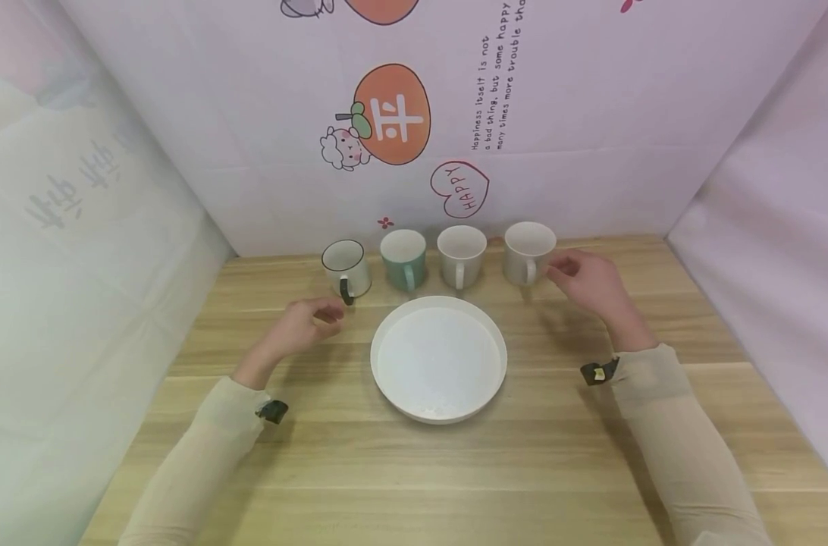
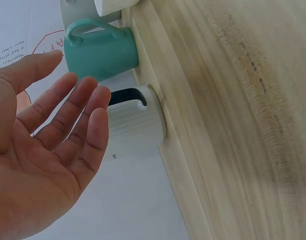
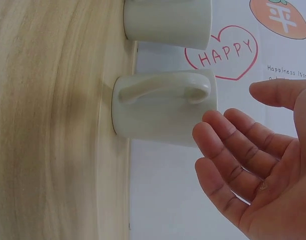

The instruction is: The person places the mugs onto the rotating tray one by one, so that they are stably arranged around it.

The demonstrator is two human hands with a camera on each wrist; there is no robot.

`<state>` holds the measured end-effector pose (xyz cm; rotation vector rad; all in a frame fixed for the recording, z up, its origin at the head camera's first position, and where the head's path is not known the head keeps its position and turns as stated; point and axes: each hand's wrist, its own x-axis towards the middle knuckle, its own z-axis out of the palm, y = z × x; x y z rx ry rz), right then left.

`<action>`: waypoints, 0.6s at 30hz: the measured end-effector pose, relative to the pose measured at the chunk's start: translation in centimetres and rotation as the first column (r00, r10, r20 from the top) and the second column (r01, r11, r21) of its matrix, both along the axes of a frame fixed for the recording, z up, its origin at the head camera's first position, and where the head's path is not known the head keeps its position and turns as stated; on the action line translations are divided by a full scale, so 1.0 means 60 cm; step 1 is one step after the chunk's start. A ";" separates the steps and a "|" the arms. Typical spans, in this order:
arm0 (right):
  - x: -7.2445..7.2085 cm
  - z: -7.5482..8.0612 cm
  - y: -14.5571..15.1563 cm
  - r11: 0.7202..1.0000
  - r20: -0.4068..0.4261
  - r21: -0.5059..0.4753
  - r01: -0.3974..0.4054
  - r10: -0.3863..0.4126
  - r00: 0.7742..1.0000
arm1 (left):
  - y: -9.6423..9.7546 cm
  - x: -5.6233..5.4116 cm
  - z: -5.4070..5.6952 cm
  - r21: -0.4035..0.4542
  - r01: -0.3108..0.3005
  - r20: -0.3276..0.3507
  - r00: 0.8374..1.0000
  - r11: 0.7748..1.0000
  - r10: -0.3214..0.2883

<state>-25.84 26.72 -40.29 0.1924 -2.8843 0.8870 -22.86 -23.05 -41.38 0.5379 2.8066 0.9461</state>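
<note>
Four mugs would be too exact a tally, so several mugs stand in a row at the back of the table. Leftmost is a white mug with a dark rim and black handle; my left hand is just in front of it, fingers relaxed and holding nothing. Beside it stands a teal mug, then a white mug. At the right end is another white mug, its handle facing front. My right hand is close at its right side, fingers loosely bent, palm empty in the right wrist view.
A round white tray with a low rim lies on the wooden table between my forearms, in front of the mugs. A printed white cloth hangs right behind the row, and pale cloth walls stand at both sides.
</note>
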 end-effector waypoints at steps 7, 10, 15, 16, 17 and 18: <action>-0.001 -0.006 0.002 0.999 0.010 -0.030 0.010 -0.010 1.000 | 0.003 0.002 -0.009 -0.006 0.002 0.000 1.000 1.000 -0.002; -0.002 -0.007 0.002 0.999 0.021 -0.042 0.016 -0.015 1.000 | 0.005 0.004 -0.008 -0.001 0.006 0.006 1.000 1.000 -0.006; -0.002 -0.007 0.002 0.998 0.032 -0.054 0.027 -0.025 0.999 | 0.010 0.008 -0.007 0.011 0.010 0.023 1.000 1.000 -0.010; -0.002 -0.007 0.001 0.998 0.032 -0.056 0.028 -0.026 0.999 | 0.011 0.008 -0.007 0.013 0.010 0.025 1.000 1.000 -0.011; -0.002 -0.007 0.001 0.998 0.031 -0.060 0.031 -0.029 0.999 | 0.012 0.009 -0.007 0.016 0.012 0.028 1.000 1.000 -0.012; -0.002 -0.007 0.001 0.998 0.032 -0.061 0.032 -0.030 0.999 | 0.013 0.009 -0.008 0.019 0.014 0.029 0.999 1.000 -0.015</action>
